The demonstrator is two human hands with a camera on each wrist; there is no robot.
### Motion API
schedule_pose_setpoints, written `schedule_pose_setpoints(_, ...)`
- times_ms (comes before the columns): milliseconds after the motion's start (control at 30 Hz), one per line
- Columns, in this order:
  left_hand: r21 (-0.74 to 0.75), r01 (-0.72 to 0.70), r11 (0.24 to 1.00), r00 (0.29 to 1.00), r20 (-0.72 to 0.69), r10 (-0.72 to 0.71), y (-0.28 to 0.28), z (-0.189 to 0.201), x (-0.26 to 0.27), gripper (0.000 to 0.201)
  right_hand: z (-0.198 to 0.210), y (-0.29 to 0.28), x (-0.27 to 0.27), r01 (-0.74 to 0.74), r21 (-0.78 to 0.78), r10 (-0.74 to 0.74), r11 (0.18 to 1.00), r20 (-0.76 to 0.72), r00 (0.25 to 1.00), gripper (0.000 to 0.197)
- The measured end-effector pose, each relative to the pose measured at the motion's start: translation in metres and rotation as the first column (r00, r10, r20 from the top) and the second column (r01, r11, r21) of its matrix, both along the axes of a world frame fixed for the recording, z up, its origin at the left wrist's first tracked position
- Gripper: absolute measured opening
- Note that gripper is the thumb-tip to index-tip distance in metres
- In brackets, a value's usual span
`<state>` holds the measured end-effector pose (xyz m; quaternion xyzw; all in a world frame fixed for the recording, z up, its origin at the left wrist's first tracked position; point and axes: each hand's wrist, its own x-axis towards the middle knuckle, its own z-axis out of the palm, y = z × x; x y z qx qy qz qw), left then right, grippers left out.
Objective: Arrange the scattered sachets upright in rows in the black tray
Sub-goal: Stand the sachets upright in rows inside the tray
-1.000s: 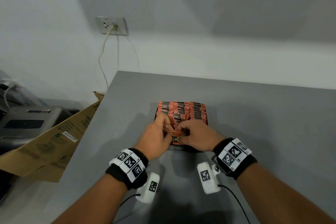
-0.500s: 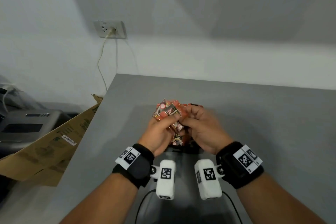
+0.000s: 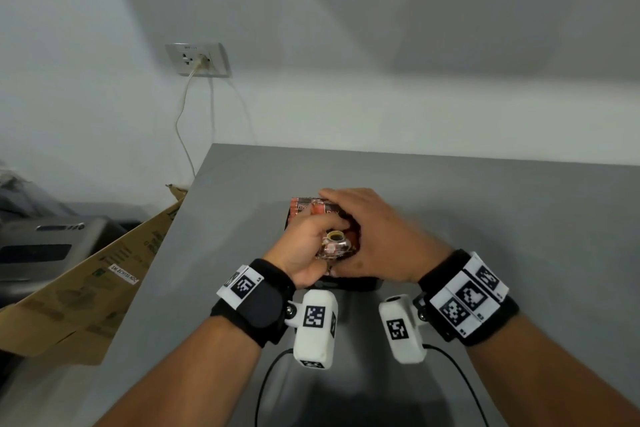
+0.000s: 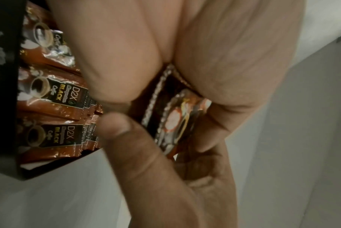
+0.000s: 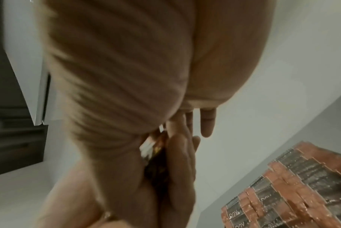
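My left hand (image 3: pixel 320 234) grips a small bundle of orange-brown coffee sachets (image 3: pixel 334 245) over the near end of the black tray (image 3: pixel 349 284). In the left wrist view the thumb and fingers (image 4: pixel 117 131) pinch that bundle (image 4: pixel 173 117) beside the tray wall (image 4: pixel 2 80). My right hand (image 3: pixel 356 215) lies across the tray, fingers fairly straight, its palm against the bundle's right side. Rows of upright sachets (image 3: pixel 301 205) fill the tray's far part, with their tops in the right wrist view (image 5: pixel 302 185). Most of the tray is hidden by the hands.
The tray stands on a grey table (image 3: pixel 485 218) near its left edge. Flattened cardboard (image 3: pixel 90 295) leans off the table's left side, with a grey machine (image 3: pixel 41 246) beyond it. A cable runs up to a wall socket (image 3: pixel 197 59).
The bundle, held raised half a second ago, is now lower at the tray's near end. My right hand has spread over the tray and bundle.
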<state>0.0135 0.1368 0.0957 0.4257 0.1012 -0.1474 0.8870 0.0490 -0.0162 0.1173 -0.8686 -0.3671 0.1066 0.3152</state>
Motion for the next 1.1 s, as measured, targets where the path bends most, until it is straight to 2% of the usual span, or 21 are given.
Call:
schedule_pose_setpoints(100,-0.058,0.019,0.998,1.0,0.011,-0.019,0.001,0.002,-0.001,0.046,0.0,-0.001,0.006,0.034,0.046,-0.035,0.998,0.027,0.999,0.088)
schedule_pose_setpoints(167,-0.075,-0.004,0.997,1.0,0.005,0.005,0.002,0.003,-0.001,0.044,-0.001,-0.003,0.006,0.04,0.051,-0.04,0.998,0.013,0.999,0.088)
schedule_pose_setpoints(233,-0.033,-0.053,0.998,0.998,0.014,0.054,0.002,0.0,-0.001,0.044,-0.002,-0.005,0.003,0.067,0.077,-0.062,0.995,-0.063,0.996,0.095)
schedule_pose_setpoints(300,0.017,-0.076,0.997,0.996,0.042,0.075,0.002,-0.001,-0.001,0.047,0.0,-0.006,0.0,0.161,0.173,-0.123,0.972,-0.211,0.97,0.099)
schedule_pose_setpoints(367,0.074,-0.097,0.993,0.994,0.063,0.093,0.004,0.0,-0.003,0.053,-0.002,-0.006,-0.002,0.318,0.276,-0.222,0.907,-0.328,0.918,0.081)
schedule_pose_setpoints(467,0.135,-0.119,0.984,0.991,0.077,0.11,0.005,0.001,-0.003,0.058,-0.008,-0.006,-0.002,0.507,0.381,-0.29,0.773,-0.499,0.817,0.04)
schedule_pose_setpoints(533,0.159,-0.124,0.979,0.991,0.067,0.115,0.003,0.002,-0.003,0.057,-0.012,-0.004,-0.002,0.535,0.415,-0.268,0.736,-0.548,0.793,0.016)
schedule_pose_setpoints(600,0.137,-0.127,0.982,0.991,0.05,0.122,0.004,0.002,-0.002,0.048,-0.014,-0.005,0.0,0.556,0.43,-0.289,0.711,-0.543,0.789,0.003)
schedule_pose_setpoints(667,0.073,-0.137,0.988,0.991,0.018,0.136,0.008,0.001,-0.002,0.04,-0.013,-0.009,0.003,0.622,0.458,-0.31,0.635,-0.587,0.748,0.007)
schedule_pose_setpoints(767,0.089,-0.144,0.986,0.99,0.019,0.142,0.011,-0.001,-0.001,0.041,-0.01,-0.015,0.004,0.685,0.506,-0.162,0.524,-0.73,0.664,0.011)
schedule_pose_setpoints(867,0.189,-0.149,0.971,0.988,0.066,0.139,0.007,-0.001,0.0,0.044,-0.01,-0.012,-0.002,0.675,0.495,-0.07,0.547,-0.776,0.626,0.019)
schedule_pose_setpoints(1000,0.264,-0.165,0.95,0.984,0.112,0.14,0.001,-0.002,0.001,0.035,-0.016,0.0,-0.005,0.662,0.447,-0.051,0.601,-0.806,0.59,0.016)
schedule_pose_setpoints(1100,0.243,-0.158,0.957,0.987,0.069,0.146,0.002,0.0,0.0,0.023,-0.014,0.002,-0.003,0.715,0.442,-0.063,0.542,-0.827,0.559,0.014)
